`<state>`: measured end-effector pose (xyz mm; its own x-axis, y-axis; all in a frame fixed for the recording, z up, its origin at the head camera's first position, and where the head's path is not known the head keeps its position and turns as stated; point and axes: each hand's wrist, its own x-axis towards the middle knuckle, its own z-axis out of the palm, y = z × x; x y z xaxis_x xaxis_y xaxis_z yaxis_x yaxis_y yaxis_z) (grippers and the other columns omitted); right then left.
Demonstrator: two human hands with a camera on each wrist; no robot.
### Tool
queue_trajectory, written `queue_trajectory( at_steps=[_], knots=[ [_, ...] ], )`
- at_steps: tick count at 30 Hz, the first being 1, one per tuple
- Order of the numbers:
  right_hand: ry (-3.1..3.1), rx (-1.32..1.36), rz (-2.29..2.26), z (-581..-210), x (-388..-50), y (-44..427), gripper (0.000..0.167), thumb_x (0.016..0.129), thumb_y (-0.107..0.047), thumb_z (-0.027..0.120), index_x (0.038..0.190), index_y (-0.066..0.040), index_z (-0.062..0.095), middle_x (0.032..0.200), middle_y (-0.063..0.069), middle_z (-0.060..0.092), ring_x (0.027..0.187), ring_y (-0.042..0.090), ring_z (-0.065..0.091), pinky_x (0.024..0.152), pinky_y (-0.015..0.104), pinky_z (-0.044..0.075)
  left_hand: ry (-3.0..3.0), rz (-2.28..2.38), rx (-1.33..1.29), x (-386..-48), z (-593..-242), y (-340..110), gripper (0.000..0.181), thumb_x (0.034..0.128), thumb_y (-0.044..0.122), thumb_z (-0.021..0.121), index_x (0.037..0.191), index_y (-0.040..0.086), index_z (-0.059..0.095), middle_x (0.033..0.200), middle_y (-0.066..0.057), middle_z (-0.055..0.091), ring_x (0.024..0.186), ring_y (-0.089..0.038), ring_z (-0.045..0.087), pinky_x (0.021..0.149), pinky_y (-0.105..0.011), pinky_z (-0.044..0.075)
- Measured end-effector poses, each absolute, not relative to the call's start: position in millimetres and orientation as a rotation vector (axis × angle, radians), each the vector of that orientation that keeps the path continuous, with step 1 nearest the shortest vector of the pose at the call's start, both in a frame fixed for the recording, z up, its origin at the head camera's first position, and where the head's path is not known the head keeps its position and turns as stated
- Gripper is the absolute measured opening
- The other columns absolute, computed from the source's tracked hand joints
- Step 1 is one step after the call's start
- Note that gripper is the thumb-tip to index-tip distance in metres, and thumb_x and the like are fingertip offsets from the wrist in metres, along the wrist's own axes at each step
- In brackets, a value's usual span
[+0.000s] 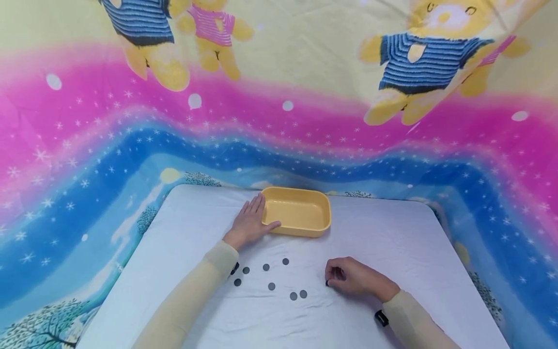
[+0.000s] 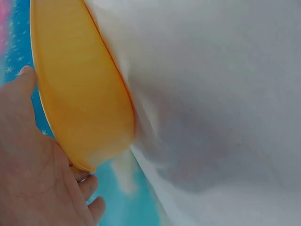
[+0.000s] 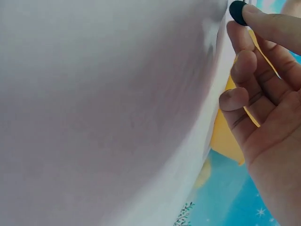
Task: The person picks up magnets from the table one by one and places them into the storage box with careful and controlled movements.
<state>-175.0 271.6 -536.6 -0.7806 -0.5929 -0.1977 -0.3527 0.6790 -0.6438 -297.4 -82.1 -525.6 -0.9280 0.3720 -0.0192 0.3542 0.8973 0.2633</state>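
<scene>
In the head view my left hand [image 1: 249, 222] rests against the left end of a yellow rectangular tub [image 1: 326, 213], with its fingers straight along the end and the thumb stretched over the front rim. The left wrist view shows this hand [image 2: 35, 165] touching the tub's edge [image 2: 84, 89]. My right hand [image 1: 355, 277] is low over the white sheet, right of the scattered discs. Between its thumb and index finger it pinches a small dark round disc [image 3: 238, 12]. Several similar flat grey discs [image 1: 271, 286] lie between the two forearms.
A white sheet covers the table [image 1: 392, 232]. Behind and beside it hangs a cloth [image 1: 279, 131] printed with bears and snowflakes. The tub stands near the table's far edge. Black wrist straps [image 1: 381, 318] show at the sleeves.
</scene>
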Motion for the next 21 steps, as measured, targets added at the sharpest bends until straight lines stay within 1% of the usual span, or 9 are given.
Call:
queue_trajectory(
  at_steps=[6, 12, 18, 21],
  knots=[
    [2.545, -0.788, -0.943, -532.5, -188.6, 274.7, 0.009, 0.100, -0.016, 0.079, 0.098, -0.022, 0.072, 0.087, -0.013, 0.065, 0.078, 0.007, 0.057, 0.066, 0.025, 0.053, 3.000, 0.422, 0.590, -299.6, -530.5, -82.8, 0.110, 0.1023, 0.079, 0.042, 0.171, 0.000, 0.006, 0.181, -0.015, 0.002, 0.167, -0.029, 0.002, 0.135, -0.046, 0.004],
    [2.626, -0.813, -1.088, -525.1, -208.5, 274.6, 0.015, 0.099, -0.014, 0.080, 0.098, -0.024, 0.069, 0.087, -0.010, 0.064, 0.078, 0.009, 0.056, 0.066, 0.025, 0.051, 3.007, 0.442, 0.584, -300.6, -531.3, -83.0, 0.111, 0.1019, 0.080, 0.042, 0.171, 0.001, 0.005, 0.181, -0.015, 0.002, 0.167, -0.028, 0.003, 0.135, -0.045, 0.005],
    [2.721, -0.791, -1.193, -517.1, -228.1, 270.7, 0.013, 0.097, -0.015, 0.082, 0.100, -0.023, 0.072, 0.090, -0.009, 0.067, 0.077, 0.011, 0.058, 0.067, 0.029, 0.054, 3.001, 0.477, 0.600, -299.2, -532.2, -82.9, 0.111, 0.1024, 0.078, 0.043, 0.171, 0.000, 0.005, 0.180, -0.016, 0.003, 0.167, -0.029, 0.004, 0.135, -0.046, 0.006],
    [2.750, -0.756, -1.247, -512.5, -237.5, 267.1, 0.012, 0.097, -0.015, 0.083, 0.101, -0.022, 0.073, 0.088, -0.007, 0.067, 0.076, 0.013, 0.058, 0.067, 0.032, 0.053, 2.998, 0.506, 0.598, -298.0, -532.1, -83.2, 0.110, 0.1029, 0.076, 0.047, 0.171, 0.000, 0.006, 0.180, -0.016, 0.003, 0.167, -0.030, 0.004, 0.135, -0.046, 0.005]
  ],
)
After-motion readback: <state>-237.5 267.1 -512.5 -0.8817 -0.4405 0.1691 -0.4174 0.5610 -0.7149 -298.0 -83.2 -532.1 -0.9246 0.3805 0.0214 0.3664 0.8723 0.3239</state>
